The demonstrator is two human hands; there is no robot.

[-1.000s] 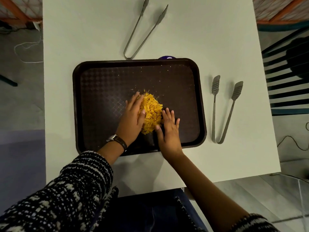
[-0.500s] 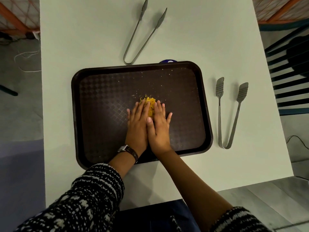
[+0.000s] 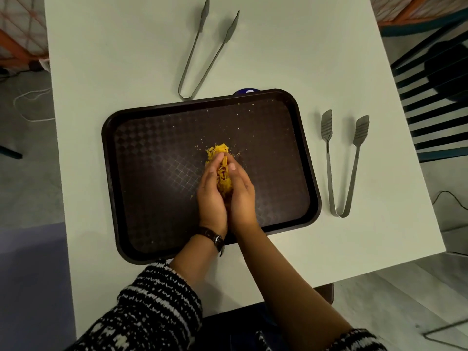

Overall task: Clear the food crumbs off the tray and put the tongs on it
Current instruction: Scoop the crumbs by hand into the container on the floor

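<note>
While both arms reach out from the bottom of the view, the sleeves [image 3: 152,307] show a black and white knit. A dark watch [image 3: 214,238] sits on the left wrist, right at the near edge of the tray.

The left hand [image 3: 211,196] and the right hand [image 3: 241,193] are pressed side by side over the middle of the tray. They are curled in like a cup, with the fingers bent toward each other. Between them they hold a bunch of yellow crumbs [image 3: 224,178]. Some of the yellow bits stick out past the fingertips and lie on the tray just in front of the hands.

The tray [image 3: 157,198] is dark brown with a bumpy pattern. It lies flat on the white surface [image 3: 329,59]. A few tiny specks are dotted near its far edge.

To the right of the tray, apart from it, lies one pair of metal tongs [image 3: 342,168]. Its wide flat ends point away from the person and its bent end points back. These tongs are spread open.

Past the far edge of the tray lies a thin pair of tongs [image 3: 205,51]. Its bent end is just beside the tray rim, and its pointed ends reach to the far side. A small blue thing [image 3: 247,90] peeks out from behind the tray's far edge; I cannot tell what it is.
</note>
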